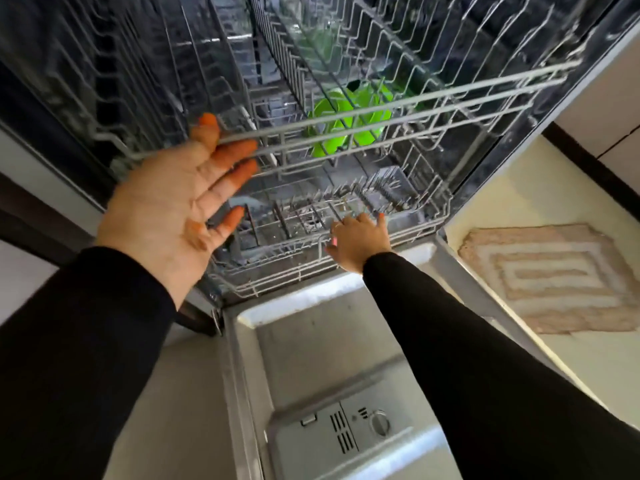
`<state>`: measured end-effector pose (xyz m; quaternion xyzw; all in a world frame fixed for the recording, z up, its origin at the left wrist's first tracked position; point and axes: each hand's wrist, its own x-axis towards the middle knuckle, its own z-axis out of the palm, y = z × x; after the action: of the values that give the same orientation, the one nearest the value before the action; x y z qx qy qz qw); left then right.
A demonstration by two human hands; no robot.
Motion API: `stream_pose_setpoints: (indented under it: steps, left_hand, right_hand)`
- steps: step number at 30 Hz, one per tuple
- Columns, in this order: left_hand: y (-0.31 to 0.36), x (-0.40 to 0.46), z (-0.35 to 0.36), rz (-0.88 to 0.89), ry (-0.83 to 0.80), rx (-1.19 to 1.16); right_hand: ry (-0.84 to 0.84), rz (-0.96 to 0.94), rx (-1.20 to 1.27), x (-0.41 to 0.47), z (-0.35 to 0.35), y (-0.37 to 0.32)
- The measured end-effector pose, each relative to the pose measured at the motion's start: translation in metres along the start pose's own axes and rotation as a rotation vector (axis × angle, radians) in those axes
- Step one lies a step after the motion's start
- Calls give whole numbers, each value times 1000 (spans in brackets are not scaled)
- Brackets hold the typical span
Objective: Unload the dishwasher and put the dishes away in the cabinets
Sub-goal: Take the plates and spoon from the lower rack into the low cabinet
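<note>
While the dishwasher door (346,393) lies folded flat toward six o'clock, both racks stand at the mouth of the tub, within reach from above. The left hand (180,206), at nine o'clock, is spread palm-up with straight fingers; its fingertips (242,148) lie against the front rail of the upper rack (381,102), a placement that suggests steadying or sliding the rack, though no finger is seen curled round the wire. The right hand (358,242), near the centre, reaches down to the front rim of the lower rack (294,271); its fingers rest on or over the wire, and blur prevents telling whether they grip it. The upper rack holds bright green dishes (346,123), toward one o'clock, seen through the bars; their exact shape is unclear. The lower rack shows rows of bare tines and a dark item near its left side, too blurred to name. A striped rug (547,278) lies on the floor at three o'clock. Unloading appears barely begun.
</note>
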<state>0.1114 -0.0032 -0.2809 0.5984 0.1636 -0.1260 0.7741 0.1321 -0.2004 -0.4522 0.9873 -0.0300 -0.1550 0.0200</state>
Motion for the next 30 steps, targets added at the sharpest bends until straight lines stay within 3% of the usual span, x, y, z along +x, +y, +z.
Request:
stream_pose_setpoints:
  steps: [13,30]
  left_hand:
    - [19,-20,11,-130,26,63]
    - [19,-29,8,-96,-10,55]
  right_hand:
    - [-145,-69,69,-148,3,28]
    - [222,-88,2,-309,28,62]
